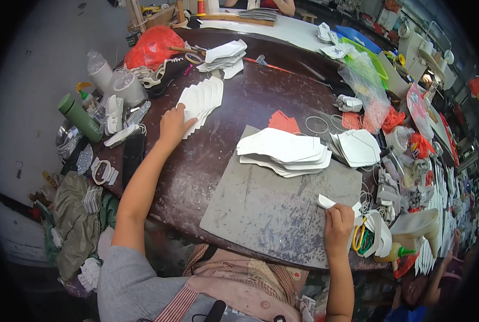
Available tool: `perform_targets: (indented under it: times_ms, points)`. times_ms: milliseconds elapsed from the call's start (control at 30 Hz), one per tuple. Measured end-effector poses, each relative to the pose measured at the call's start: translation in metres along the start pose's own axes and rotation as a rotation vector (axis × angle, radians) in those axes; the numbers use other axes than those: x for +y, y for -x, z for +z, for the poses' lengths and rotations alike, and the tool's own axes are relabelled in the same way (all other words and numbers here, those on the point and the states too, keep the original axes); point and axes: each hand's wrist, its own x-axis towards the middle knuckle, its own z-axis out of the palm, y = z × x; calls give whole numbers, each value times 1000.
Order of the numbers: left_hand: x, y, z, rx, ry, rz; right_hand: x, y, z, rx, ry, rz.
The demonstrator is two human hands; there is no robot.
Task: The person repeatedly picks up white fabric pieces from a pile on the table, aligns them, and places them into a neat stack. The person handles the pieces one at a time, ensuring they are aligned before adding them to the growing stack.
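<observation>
Left hand (173, 124) reaches far across the table (239, 102), fingers resting, seemingly loose, on the near end of a fanned white stack (202, 103) running up-right; right hand (338, 224) pinches a white piece (326, 202) on the grey board (271, 209).

I see soft, even daylight over the dark round table (239, 107). Its top shines a little near the middle. Shadows under the white pieces are faint. The middle looks sharp. Away from the table, lines bend and the corners go black. Things far right of the table look small and blurry.
</observation>
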Motion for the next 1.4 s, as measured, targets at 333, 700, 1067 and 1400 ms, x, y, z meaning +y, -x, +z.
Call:
perform_targets:
  times_ms: [333,700,1067,1400]
  points:
    - [-44,-37,-35,103,98,-65,8,-2,3,21,-29,-14]
    - [160,147,-85,-337,459,1277,-1,12,-40,-268,30,-56]
    - [146,208,-114,-360,551,717,-89,-19,-56,-576,-900,735]
    - [147,222,-95,-287,680,619,-109,-32,8,-924,-776,695]
